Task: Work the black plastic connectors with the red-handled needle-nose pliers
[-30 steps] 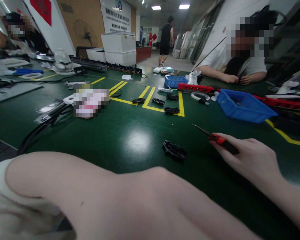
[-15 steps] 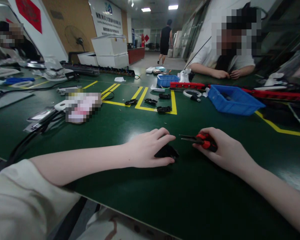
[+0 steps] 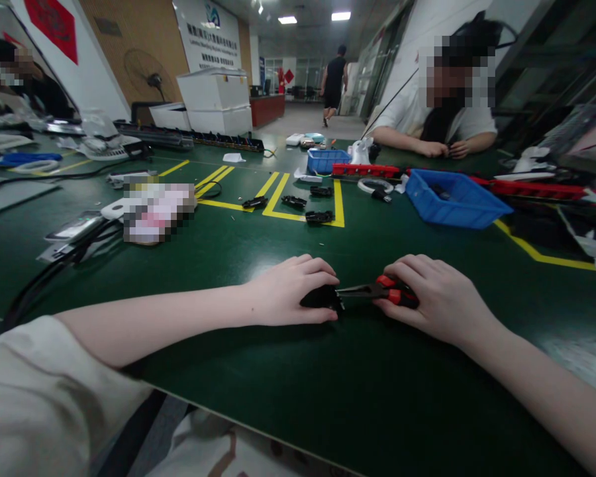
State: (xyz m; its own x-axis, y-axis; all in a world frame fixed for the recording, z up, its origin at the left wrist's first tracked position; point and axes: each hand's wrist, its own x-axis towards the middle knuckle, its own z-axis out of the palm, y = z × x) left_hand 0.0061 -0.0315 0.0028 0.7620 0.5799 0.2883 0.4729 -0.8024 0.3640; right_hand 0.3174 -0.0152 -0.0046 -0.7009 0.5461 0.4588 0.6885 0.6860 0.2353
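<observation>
My left hand (image 3: pixel 298 291) is closed around a small black part (image 3: pixel 322 298), holding it low over the green tabletop. The hand covers much of the part, and its exact kind does not show. In my right hand (image 3: pixel 432 298) is a pair of needle-nose pliers (image 3: pixel 391 291) with red and black handles. The pliers point left, and their tips meet the right end of the black part. Whether the jaws grip anything there is too small to tell. Beyond the hands, several similar black pieces (image 3: pixel 320 216) lie by yellow tape lines.
A blue bin (image 3: pixel 457 202) stands at the right, with a smaller blue basket (image 3: pixel 328 160) farther back. A phone (image 3: pixel 159 215) and black cables (image 3: pixel 74 255) lie at the left. Across the table (image 3: pixel 258 377) sits a person (image 3: pixel 437 126) with hands together.
The pliers in my right hand have moved left, and their tips now reach the black part. Before, a gap lay between them. My left hand still holds the part.
</observation>
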